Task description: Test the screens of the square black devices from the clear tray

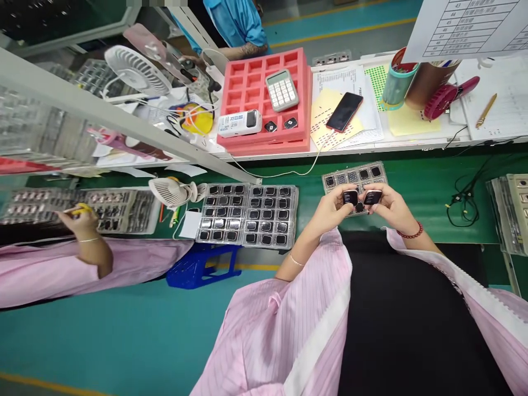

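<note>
My left hand (333, 208) grips a small black square part (350, 197) with a shiny face. My right hand (389, 206) holds a second black square part (372, 197) right beside it. Both hands hover close together over the near edge of a clear tray (339, 177) with rows of the same black parts, lying on the green bench. A red bead bracelet circles my right wrist. My pink striped sleeves fill the lower part of the view.
Two full trays of black parts (247, 214) lie to the left beside a small fan (172, 191). A co-worker's hand (80, 220) works over more trays far left. On the white shelf stand a pink foam tray (264, 77), a calculator (281, 89) and a phone (345, 111).
</note>
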`<action>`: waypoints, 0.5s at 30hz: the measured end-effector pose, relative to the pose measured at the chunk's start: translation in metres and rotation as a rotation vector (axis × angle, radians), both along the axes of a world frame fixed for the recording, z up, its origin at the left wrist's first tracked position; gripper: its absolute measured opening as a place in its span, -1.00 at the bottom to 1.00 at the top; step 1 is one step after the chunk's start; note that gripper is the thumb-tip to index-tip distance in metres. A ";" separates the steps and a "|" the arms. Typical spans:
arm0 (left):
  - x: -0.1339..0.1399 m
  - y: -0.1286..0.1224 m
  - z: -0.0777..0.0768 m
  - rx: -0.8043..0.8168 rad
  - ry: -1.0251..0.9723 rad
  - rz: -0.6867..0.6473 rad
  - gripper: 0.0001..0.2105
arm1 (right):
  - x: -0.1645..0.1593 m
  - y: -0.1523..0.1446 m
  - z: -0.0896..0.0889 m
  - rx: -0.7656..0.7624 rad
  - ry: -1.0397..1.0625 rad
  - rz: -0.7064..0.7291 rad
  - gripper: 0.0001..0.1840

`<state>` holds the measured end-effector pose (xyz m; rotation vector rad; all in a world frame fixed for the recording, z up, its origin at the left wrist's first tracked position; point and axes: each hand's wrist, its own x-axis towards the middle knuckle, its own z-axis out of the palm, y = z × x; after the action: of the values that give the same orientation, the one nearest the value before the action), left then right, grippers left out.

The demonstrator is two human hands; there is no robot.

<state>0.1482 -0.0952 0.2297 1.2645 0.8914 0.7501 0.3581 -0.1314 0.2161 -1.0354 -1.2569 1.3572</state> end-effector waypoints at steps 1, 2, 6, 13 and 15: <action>0.000 0.000 0.000 -0.008 -0.001 -0.002 -0.55 | 0.000 0.000 0.000 -0.006 0.004 0.001 -0.57; 0.000 0.001 0.001 -0.018 -0.003 -0.003 -0.59 | 0.000 0.000 0.000 -0.015 0.007 -0.001 -0.61; 0.002 0.001 0.003 -0.045 -0.005 0.003 -0.69 | -0.001 0.000 0.002 -0.064 -0.003 -0.051 -0.73; 0.001 -0.001 0.010 -0.080 0.063 0.036 -0.73 | -0.004 0.000 0.005 -0.106 -0.013 -0.070 -0.80; 0.001 -0.001 0.012 -0.087 0.064 0.038 -0.74 | -0.004 0.000 0.005 -0.115 -0.012 -0.069 -0.82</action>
<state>0.1494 -0.0963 0.2417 1.2030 0.9919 0.6971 0.3541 -0.1315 0.2213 -1.1583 -1.1522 1.3846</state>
